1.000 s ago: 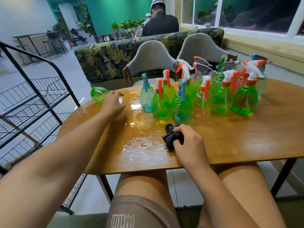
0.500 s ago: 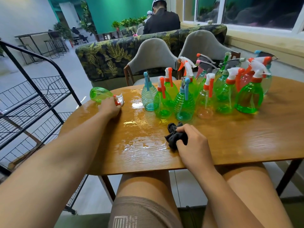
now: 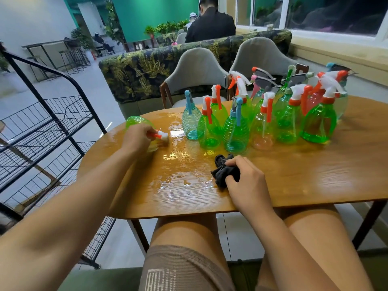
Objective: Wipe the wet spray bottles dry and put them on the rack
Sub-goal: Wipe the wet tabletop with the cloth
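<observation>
Green see-through plastic showed past the left hand (image 3: pixel 137 138): a spray bottle (image 3: pixel 135 122) lay on its side near the left end of the wooden table (image 3: pixel 315 181), close to the edge. Its orange-and-white trigger head (image 3: pixel 161 135) pointed toward the table's middle. The hand's fingers were curled over the bottle's neck, holding it. The right hand (image 3: pixel 246 185) rested near the front edge, its fingers and thumb bunched round a crumpled black cloth (image 3: pixel 225 172) that touched the tabletop. Between the two hands the wood shone wet. Farther back, a cluster of upright spray bottles (image 3: pixel 262 122), mostly green with a few pale orange or blue ones, stood close together, well apart from the lying bottle. A black wire rack (image 3: pixel 42 133) stood just beside the table's left end. Two grey chairs (image 3: pixel 195 66) faced the far side, with a leaf-print sofa (image 3: pixel 147 70) behind them.
</observation>
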